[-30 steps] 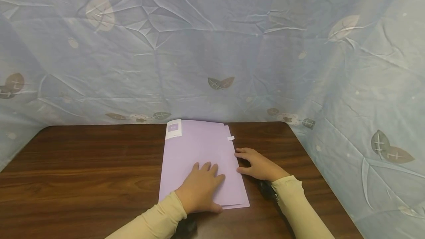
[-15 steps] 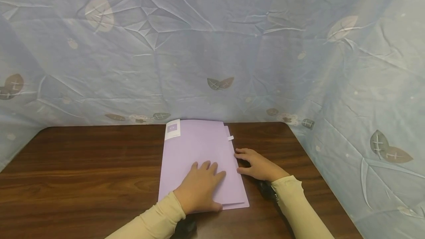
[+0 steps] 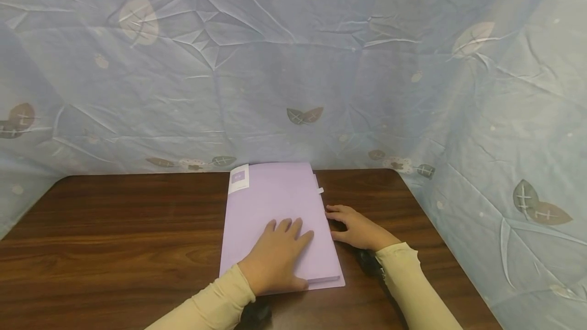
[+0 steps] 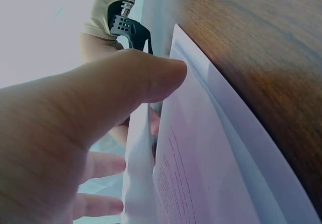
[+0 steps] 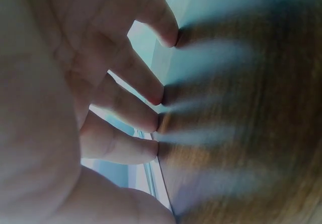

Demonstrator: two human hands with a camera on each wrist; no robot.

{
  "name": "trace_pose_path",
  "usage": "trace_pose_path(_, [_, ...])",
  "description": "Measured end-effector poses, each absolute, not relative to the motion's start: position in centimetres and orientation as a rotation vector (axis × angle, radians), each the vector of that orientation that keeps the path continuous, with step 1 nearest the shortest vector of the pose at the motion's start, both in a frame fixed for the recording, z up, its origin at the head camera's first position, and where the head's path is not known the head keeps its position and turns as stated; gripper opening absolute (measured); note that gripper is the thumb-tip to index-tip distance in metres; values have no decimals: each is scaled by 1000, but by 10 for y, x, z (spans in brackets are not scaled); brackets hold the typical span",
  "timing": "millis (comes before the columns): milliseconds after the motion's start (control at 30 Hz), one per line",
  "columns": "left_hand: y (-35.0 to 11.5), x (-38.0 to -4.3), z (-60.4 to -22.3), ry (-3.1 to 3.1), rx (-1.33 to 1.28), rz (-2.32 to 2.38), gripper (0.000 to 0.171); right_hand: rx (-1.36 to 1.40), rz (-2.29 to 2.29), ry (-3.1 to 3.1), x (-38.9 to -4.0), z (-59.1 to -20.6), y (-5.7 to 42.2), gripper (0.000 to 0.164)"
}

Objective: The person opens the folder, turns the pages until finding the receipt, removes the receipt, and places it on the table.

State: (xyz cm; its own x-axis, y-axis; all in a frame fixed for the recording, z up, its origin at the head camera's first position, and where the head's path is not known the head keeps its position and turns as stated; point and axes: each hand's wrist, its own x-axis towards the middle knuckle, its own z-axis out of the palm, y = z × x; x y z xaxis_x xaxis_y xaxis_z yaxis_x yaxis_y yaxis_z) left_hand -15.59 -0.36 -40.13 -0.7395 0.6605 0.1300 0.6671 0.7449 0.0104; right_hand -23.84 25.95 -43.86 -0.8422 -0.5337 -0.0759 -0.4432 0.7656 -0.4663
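A lilac folder [image 3: 275, 195] with a white corner label [image 3: 239, 179] lies on the wooden table. My left hand [image 3: 277, 256] rests on its cover, fingers spread, the thumb at the near edge. The left wrist view shows the cover [image 4: 137, 163] standing off a page with printed lines [image 4: 201, 143]; the left thumb [image 4: 166, 78] overlaps this gap. Beside the folder's right edge is my right hand [image 3: 355, 227]. Its slightly bent fingers [image 5: 138, 75] have their tips on the wood, and it holds nothing. A small white tab [image 3: 320, 190] sticks out of that edge.
The brown table [image 3: 114, 238] extends left of the folder, with a narrower strip on the right. A pale blue leaf-patterned cloth [image 3: 257, 90] hangs behind and along the right side. Black devices [image 3: 367, 263] are strapped to both wrists.
The folder's cover has risen a little, its far edge higher and the gap at the near edge wider. My left hand's fingers have shifted slightly forward; the right hand stays almost in place.
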Motion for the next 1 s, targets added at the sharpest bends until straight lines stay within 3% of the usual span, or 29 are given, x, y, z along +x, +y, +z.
trace_pose_path(367, [10, -155, -404, -2746, -1129, -74, 115, -765, -690, 2758, -239, -439, 261, 57])
trace_pose_path(667, [23, -153, -401, -2637, -1164, -62, 77, -762, -697, 2746, -239, -440, 259, 55])
trace_pose_path(1000, [26, -150, -396, -2566, -1208, -85, 65, -773, -697, 2754, -239, -441, 259, 53])
